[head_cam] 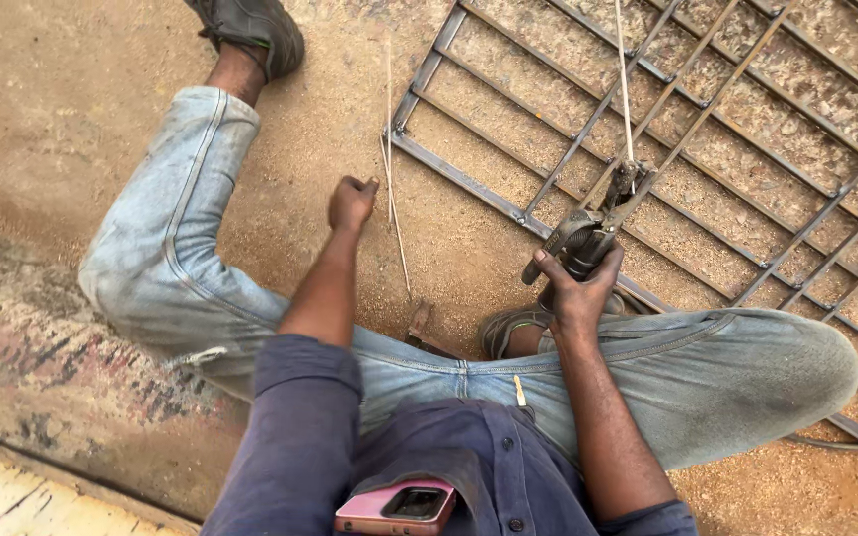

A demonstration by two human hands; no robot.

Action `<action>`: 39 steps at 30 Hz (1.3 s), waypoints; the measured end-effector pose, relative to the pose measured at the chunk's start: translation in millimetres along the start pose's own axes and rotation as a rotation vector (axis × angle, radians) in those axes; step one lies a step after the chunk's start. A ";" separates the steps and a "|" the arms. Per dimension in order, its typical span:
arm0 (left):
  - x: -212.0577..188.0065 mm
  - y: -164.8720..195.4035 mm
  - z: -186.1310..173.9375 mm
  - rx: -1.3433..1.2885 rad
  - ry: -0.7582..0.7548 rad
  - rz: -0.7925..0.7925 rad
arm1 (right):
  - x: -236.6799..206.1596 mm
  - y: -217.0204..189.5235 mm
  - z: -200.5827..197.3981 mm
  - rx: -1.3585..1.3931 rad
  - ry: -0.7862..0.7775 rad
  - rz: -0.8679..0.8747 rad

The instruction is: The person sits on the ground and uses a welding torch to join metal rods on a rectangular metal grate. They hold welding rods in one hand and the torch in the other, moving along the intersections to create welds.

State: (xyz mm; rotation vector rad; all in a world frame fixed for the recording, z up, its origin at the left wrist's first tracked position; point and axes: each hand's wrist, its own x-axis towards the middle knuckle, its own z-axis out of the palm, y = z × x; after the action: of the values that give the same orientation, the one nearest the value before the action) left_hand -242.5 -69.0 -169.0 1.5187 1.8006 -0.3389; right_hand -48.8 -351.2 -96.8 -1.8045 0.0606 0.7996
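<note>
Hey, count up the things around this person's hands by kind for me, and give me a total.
Metal grid frame: 1
Welding electrode holder, in the right hand: 1
Welding rod clamped in the holder: 1
Loose thin rods on the ground by the left hand: 2
Pink phone: 1
Total: 6

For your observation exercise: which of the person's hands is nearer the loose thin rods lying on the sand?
Left. The left hand is beside the rods; the right hand, farther right, grips an electrode holder.

Grey metal grille (747,149); pink phone (396,506)
</note>
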 end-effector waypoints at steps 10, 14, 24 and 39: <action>6.2 16.1 47.4 0.117 0.261 0.136 | -0.5 11.2 -11.0 0.027 -0.022 0.057; 8.0 26.4 52.5 -0.067 0.084 0.062 | -2.3 11.8 -9.2 -0.072 -0.044 0.028; -0.5 63.4 54.4 -0.139 0.332 0.051 | -1.3 7.7 -2.3 -0.217 -0.004 0.137; 24.0 127.9 51.1 0.237 -0.048 0.218 | -2.3 8.8 -0.7 -0.199 -0.030 0.142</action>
State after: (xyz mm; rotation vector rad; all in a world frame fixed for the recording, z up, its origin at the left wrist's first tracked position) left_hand -105.3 -49.8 -187.8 1.8365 1.5823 -0.4902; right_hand -53.8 -356.0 -102.7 -1.9916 0.0930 0.9607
